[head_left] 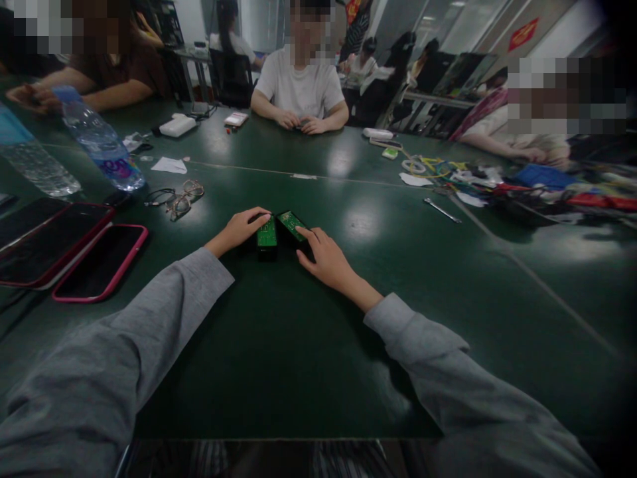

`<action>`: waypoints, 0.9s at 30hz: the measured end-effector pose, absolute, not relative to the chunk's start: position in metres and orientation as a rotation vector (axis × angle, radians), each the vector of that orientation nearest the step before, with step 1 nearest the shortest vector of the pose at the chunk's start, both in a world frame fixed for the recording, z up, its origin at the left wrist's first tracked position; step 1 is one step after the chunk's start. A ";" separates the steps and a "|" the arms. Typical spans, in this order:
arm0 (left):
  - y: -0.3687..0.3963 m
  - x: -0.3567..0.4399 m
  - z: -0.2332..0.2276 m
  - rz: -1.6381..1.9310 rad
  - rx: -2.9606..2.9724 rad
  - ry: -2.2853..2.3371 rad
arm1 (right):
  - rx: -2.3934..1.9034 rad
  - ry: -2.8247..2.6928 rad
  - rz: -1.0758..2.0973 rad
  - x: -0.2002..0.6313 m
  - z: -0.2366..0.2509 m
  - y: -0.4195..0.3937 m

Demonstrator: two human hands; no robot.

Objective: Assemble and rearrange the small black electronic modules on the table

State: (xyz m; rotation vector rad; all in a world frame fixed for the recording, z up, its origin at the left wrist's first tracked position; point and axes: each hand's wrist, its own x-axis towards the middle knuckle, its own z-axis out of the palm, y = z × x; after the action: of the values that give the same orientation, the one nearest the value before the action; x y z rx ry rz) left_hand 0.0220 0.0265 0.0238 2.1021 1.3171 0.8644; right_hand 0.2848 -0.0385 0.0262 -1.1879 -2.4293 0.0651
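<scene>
Two small black boxes, each with a green circuit board showing on its top face, lie close together on the dark green table in the head view. My left hand (242, 228) grips the left circuit board box (267, 234) from its left side, thumb over the board's far edge, other fingers partly hidden. The right circuit board box (288, 220) sits at a slant, its far end near the first box. Around its near right end my right hand (323, 257) is closed, a fingertip on the board and the thumb at the near side.
Phones (102, 262) and water bottles (102, 143) stand at the left, with eyeglasses (185, 198) nearby. A wrench (442, 210) lies on the right, before a heap of cables (448, 174). Across the table (279, 372) sits a person in a white shirt (301, 83); others sit at both sides.
</scene>
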 end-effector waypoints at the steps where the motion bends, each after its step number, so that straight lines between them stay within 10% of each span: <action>1: 0.026 0.022 0.024 0.866 2.100 1.317 | -1.189 -2.430 0.065 0.285 0.027 -0.039; 27: 0.026 0.023 0.023 0.879 2.105 1.314 | -1.176 -2.427 0.096 0.285 0.027 -0.039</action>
State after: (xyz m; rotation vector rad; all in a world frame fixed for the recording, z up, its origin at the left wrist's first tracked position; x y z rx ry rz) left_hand 0.0232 0.0263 0.0232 2.1051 1.3138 0.8791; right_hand 0.2855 -0.0389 0.0274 -1.1764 -2.4267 0.0960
